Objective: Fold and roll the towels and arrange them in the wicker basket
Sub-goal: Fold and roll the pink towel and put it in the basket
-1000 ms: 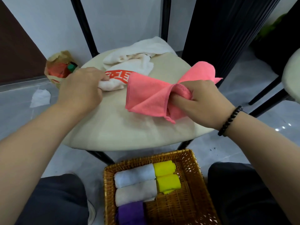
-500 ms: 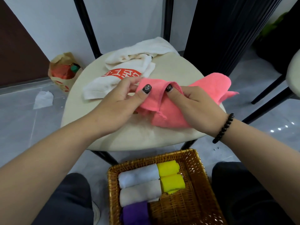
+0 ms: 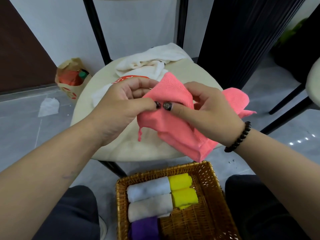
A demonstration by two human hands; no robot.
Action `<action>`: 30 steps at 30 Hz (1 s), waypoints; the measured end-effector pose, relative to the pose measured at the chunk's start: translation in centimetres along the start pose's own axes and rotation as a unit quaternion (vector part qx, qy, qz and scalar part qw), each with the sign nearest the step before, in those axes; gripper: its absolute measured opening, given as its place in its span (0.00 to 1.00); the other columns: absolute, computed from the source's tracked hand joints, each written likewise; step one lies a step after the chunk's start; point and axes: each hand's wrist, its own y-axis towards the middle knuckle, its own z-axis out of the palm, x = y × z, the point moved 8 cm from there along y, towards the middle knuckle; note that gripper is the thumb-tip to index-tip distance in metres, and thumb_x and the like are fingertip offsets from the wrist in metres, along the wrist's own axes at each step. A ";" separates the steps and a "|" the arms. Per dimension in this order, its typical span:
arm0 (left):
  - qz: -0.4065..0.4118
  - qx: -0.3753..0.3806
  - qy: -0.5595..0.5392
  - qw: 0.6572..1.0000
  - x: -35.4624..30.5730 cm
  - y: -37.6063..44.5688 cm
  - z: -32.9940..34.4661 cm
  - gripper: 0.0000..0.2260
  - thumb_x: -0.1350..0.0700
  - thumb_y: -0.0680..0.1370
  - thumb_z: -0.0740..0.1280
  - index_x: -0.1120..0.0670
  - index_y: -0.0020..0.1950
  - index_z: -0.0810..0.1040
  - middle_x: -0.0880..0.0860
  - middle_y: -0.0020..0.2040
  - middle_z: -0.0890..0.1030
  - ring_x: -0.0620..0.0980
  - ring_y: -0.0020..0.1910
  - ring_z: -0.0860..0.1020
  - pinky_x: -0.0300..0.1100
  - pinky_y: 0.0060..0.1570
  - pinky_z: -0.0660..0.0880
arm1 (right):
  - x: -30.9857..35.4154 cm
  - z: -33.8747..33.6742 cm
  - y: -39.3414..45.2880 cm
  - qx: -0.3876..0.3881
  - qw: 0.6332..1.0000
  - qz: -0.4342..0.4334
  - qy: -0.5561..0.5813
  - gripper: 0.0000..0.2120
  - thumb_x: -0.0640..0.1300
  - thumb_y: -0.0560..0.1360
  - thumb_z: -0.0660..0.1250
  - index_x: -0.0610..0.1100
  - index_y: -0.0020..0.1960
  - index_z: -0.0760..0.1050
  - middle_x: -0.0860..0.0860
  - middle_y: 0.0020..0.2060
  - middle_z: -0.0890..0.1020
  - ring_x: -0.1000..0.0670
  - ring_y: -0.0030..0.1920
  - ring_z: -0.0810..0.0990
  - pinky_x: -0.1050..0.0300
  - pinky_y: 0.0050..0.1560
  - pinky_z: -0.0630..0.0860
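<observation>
Both hands are up over the round cream stool [image 3: 124, 149], working the pink towel [image 3: 174, 129] between them. The left hand [image 3: 119, 108] pinches the towel's near edge, thumb pressed on top and fingers curled behind the cloth; the right hand [image 3: 207, 111] grips it from the other side, its thumb laid flat on the fabric so the two dark-painted thumbnails almost touch. The towel is bunched and partly folded, one thick folded end sagging toward the stool's front rim and a loose flap sticking out past the right hand. Behind the hands, a heap of white towels [image 3: 152, 61] lies on the stool, one showing a red printed patch. On the floor between the person's knees sits the wicker basket [image 3: 214, 191], with rolled towels lined along its left half: a pale blue roll [image 3: 149, 188], a cream roll [image 3: 149, 207], two yellow rolls [image 3: 183, 191] beside them, and a purple roll [image 3: 144, 228] at the near end. A paper bag [image 3: 72, 77] stands against the wall.
</observation>
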 end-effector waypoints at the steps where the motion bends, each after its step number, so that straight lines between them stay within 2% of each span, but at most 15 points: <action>1: 0.008 -0.010 0.022 1.000 -0.2 0.0 -0.2 0.17 0.65 0.65 0.67 0.55 0.52 0.80 0.53 0.44 0.84 0.48 0.44 0.81 0.41 0.48 0.77 | 0.2 -0.2 0.1 -0.009 1.000 -0.008 0.010 0.12 0.52 0.70 0.71 0.46 0.48 0.82 0.51 0.43 0.82 0.53 0.46 0.81 0.53 0.46 0.78; 3: 0.030 -0.031 0.090 0.995 -0.7 -0.1 -0.3 0.16 0.64 0.63 0.68 0.54 0.50 0.81 0.54 0.45 0.84 0.48 0.43 0.80 0.44 0.49 0.77 | 0.4 -0.5 0.2 -0.015 0.999 -0.020 0.032 0.10 0.50 0.71 0.70 0.43 0.42 0.83 0.48 0.37 0.82 0.53 0.37 0.79 0.55 0.37 0.76; 5: 0.043 -0.051 0.144 0.987 -0.9 -0.3 -0.3 0.16 0.62 0.63 0.69 0.52 0.49 0.81 0.54 0.47 0.84 0.48 0.44 0.81 0.48 0.52 0.78 | 0.4 -0.6 0.1 -0.019 0.999 -0.028 0.040 0.13 0.47 0.74 0.69 0.37 0.41 0.82 0.40 0.34 0.82 0.45 0.33 0.76 0.50 0.33 0.74; 6: 0.036 -0.060 0.162 0.984 -0.7 -0.2 -0.4 0.16 0.60 0.63 0.70 0.52 0.50 0.81 0.53 0.49 0.84 0.48 0.46 0.81 0.49 0.53 0.78 | 0.4 -0.6 0.1 -0.020 0.998 -0.028 0.048 0.12 0.46 0.74 0.69 0.36 0.41 0.81 0.37 0.36 0.81 0.44 0.33 0.77 0.47 0.34 0.74; 8: -0.009 -0.070 0.184 0.980 0.2 -0.1 -0.6 0.17 0.59 0.65 0.75 0.52 0.53 0.79 0.50 0.52 0.83 0.47 0.50 0.82 0.48 0.54 0.80 | 0.9 -0.6 0.0 -0.019 0.996 -0.039 0.076 0.04 0.40 0.75 0.68 0.41 0.46 0.82 0.43 0.40 0.84 0.48 0.40 0.81 0.50 0.42 0.79; 11: -0.114 -0.034 0.156 0.981 2.0 0.0 -0.3 0.13 0.58 0.73 0.73 0.55 0.57 0.79 0.55 0.54 0.83 0.51 0.51 0.82 0.48 0.55 0.79 | 0.5 -0.3 0.2 0.003 0.991 -0.015 0.135 0.10 0.32 0.74 0.68 0.45 0.50 0.79 0.49 0.46 0.84 0.52 0.48 0.82 0.57 0.52 0.80; 13: -0.150 0.000 0.128 0.980 2.6 -0.2 0.3 0.09 0.58 0.76 0.70 0.56 0.56 0.80 0.55 0.48 0.83 0.51 0.44 0.81 0.43 0.46 0.79 | -0.1 -0.4 0.4 0.001 0.986 0.018 0.164 0.08 0.32 0.72 0.69 0.44 0.46 0.77 0.49 0.44 0.82 0.53 0.46 0.80 0.57 0.51 0.79; 15: -0.159 0.011 0.128 0.979 2.6 -0.3 0.4 0.10 0.54 0.74 0.71 0.55 0.53 0.81 0.52 0.43 0.82 0.45 0.39 0.78 0.39 0.40 0.76 | -0.9 -0.7 0.6 -0.012 0.981 0.050 0.185 0.05 0.37 0.69 0.71 0.43 0.42 0.76 0.49 0.39 0.80 0.53 0.42 0.78 0.56 0.46 0.76; 17: -0.165 0.020 0.130 0.977 2.8 -0.2 0.3 0.13 0.52 0.71 0.73 0.55 0.52 0.81 0.55 0.45 0.84 0.47 0.42 0.78 0.41 0.42 0.73 | -1.4 -1.1 0.6 -0.033 0.972 0.083 0.216 0.07 0.41 0.67 0.69 0.37 0.41 0.76 0.46 0.37 0.78 0.49 0.40 0.75 0.53 0.43 0.73; 19: -0.161 0.014 0.132 0.978 2.5 -0.2 -0.1 0.15 0.53 0.70 0.74 0.54 0.54 0.79 0.56 0.46 0.85 0.48 0.43 0.80 0.41 0.41 0.74 | -1.7 -1.6 0.7 -0.042 0.961 0.096 0.255 0.07 0.38 0.69 0.67 0.33 0.40 0.75 0.46 0.33 0.76 0.49 0.36 0.75 0.57 0.39 0.72; 21: -0.137 -0.007 0.174 0.975 1.7 0.0 -0.9 0.15 0.52 0.69 0.74 0.52 0.54 0.79 0.51 0.40 0.85 0.46 0.33 0.77 0.37 0.29 0.71 | -1.6 -1.9 0.6 -0.045 0.957 0.094 0.272 0.03 0.36 0.68 0.64 0.37 0.36 0.73 0.49 0.29 0.73 0.52 0.31 0.72 0.62 0.33 0.70; 23: -0.100 -0.025 0.249 0.963 0.7 0.3 -1.8 0.09 0.54 0.72 0.74 0.49 0.51 0.81 0.50 0.36 0.84 0.47 0.27 0.71 0.36 0.22 0.66 | -1.8 -2.6 0.8 -0.062 0.956 0.094 0.272 0.06 0.36 0.65 0.63 0.32 0.39 0.72 0.44 0.32 0.72 0.46 0.35 0.70 0.57 0.35 0.70; 26: -0.080 -0.052 0.263 0.960 -0.2 0.3 -2.8 0.04 0.58 0.75 0.72 0.50 0.47 0.83 0.53 0.37 0.84 0.53 0.35 0.73 0.43 0.33 0.71 | -2.0 -4.2 1.0 -0.111 0.952 0.101 0.267 0.09 0.36 0.63 0.64 0.31 0.41 0.72 0.39 0.38 0.74 0.42 0.40 0.73 0.44 0.42 0.73; 27: -0.076 -0.053 0.254 0.963 -0.3 0.4 -3.0 0.04 0.59 0.76 0.70 0.51 0.46 0.83 0.55 0.37 0.84 0.53 0.37 0.75 0.45 0.38 0.72 | -2.1 -4.9 1.0 -0.126 0.952 0.099 0.262 0.05 0.35 0.63 0.65 0.36 0.39 0.72 0.40 0.37 0.75 0.44 0.40 0.73 0.46 0.42 0.73; 30: -0.064 -0.068 0.194 0.977 -0.6 0.6 -3.7 0.08 0.58 0.80 0.66 0.52 0.42 0.81 0.51 0.36 0.79 0.46 0.36 0.75 0.43 0.39 0.70 | -2.1 -6.0 1.0 -0.135 0.955 0.074 0.252 0.13 0.30 0.67 0.67 0.46 0.43 0.73 0.49 0.35 0.79 0.48 0.39 0.75 0.55 0.38 0.73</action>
